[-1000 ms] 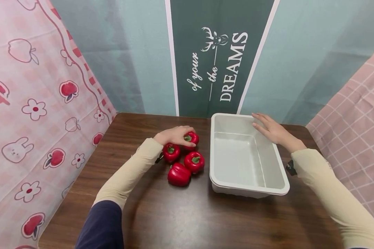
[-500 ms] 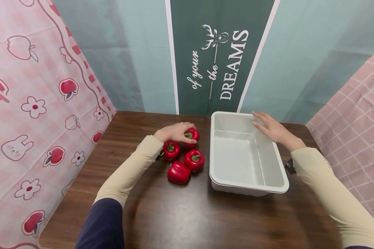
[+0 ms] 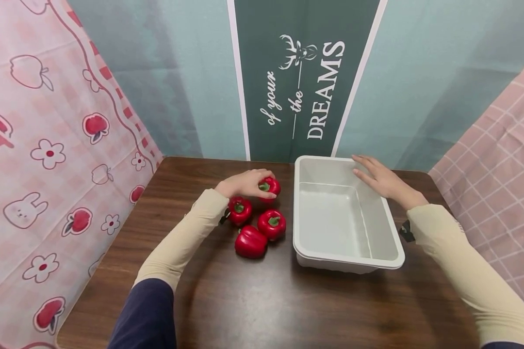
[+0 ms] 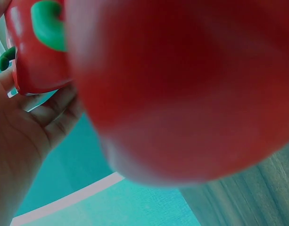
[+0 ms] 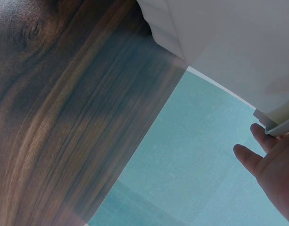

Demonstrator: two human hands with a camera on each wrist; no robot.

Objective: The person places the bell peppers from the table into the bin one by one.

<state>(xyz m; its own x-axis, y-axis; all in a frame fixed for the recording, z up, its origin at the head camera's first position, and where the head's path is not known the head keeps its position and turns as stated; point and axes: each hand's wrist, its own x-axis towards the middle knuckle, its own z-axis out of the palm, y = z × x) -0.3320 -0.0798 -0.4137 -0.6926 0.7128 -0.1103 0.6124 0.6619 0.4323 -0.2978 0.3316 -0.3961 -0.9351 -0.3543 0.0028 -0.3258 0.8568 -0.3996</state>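
Note:
Four-lobed red bell peppers with green stems lie grouped on the wooden table in the head view. My left hand (image 3: 244,185) grips the farthest bell pepper (image 3: 270,188), thumb on its near side and fingers over its far side. Beside that wrist sits another bell pepper (image 3: 240,209), which looms large and blurred in the left wrist view (image 4: 182,94). Two more, an upright bell pepper (image 3: 271,224) and a bell pepper on its side (image 3: 251,242), lie nearer me. My right hand (image 3: 382,179) rests with extended fingers at the far right corner of a white plastic bin (image 3: 349,264).
The bin stands right of the peppers, with nothing inside. Brown wooden table (image 3: 244,305) surrounds both. A blue-green printed cloth (image 3: 183,82) hangs behind, with a pink patterned cloth (image 3: 70,174) at left and a pink checked cloth (image 3: 498,203) at right.
My left hand has shifted slightly away from me, its thumb moving up closer against the farthest bell pepper. The right hand, the bin and the other peppers stay put; the head view has tilted slightly.

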